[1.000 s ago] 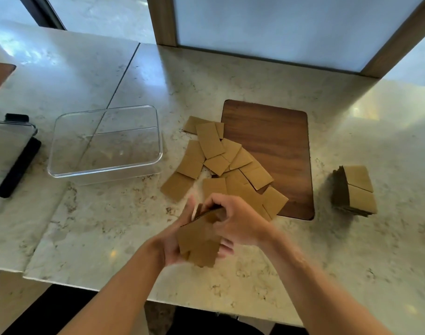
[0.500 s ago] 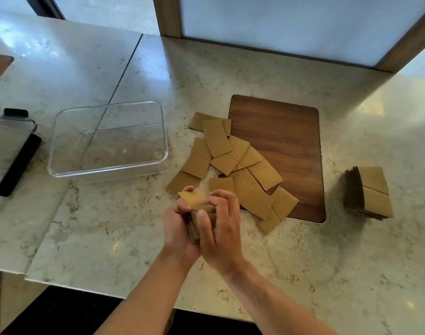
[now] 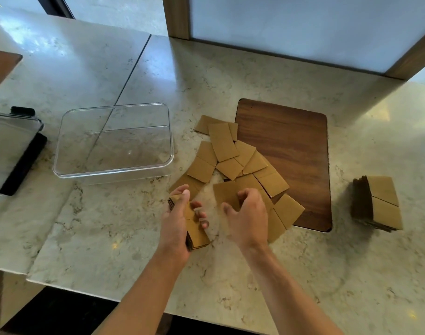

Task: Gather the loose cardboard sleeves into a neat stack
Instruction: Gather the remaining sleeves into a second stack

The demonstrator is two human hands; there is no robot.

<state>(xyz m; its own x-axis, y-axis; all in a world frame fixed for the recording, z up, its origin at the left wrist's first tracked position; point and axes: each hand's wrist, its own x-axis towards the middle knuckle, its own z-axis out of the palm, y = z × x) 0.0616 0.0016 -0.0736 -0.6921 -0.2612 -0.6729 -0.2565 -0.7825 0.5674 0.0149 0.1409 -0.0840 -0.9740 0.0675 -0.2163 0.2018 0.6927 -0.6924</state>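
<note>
My left hand (image 3: 176, 224) grips a small bundle of sleeves (image 3: 196, 229) edge-up, thumb over the far end and fingers curled round the near face; its long axis runs from me toward the far side of the counter, tilting a little to the left. The bundle's layered, dark corrugated edges show at its left side. My right hand (image 3: 246, 213) is apart from the bundle, fingers curled loosely like a claw above the nearest loose sleeve (image 3: 224, 193); I cannot tell whether they touch it.

The loose sleeves (image 3: 233, 157) are flat, matte, tan cardboard rectangles, each with a crease line, fanned and overlapping in a band that runs from the far left down to the near right, partly on the marble counter (image 3: 110, 238) and partly over the left edge of the wooden board (image 3: 293, 151). The board is dark, grained, with rounded corners. Well to the right sits a finished stack (image 3: 378, 204), squared up, its long axis also running away from me. To the left stands a clear plastic tub (image 3: 114, 141), smooth and rounded at the corners
</note>
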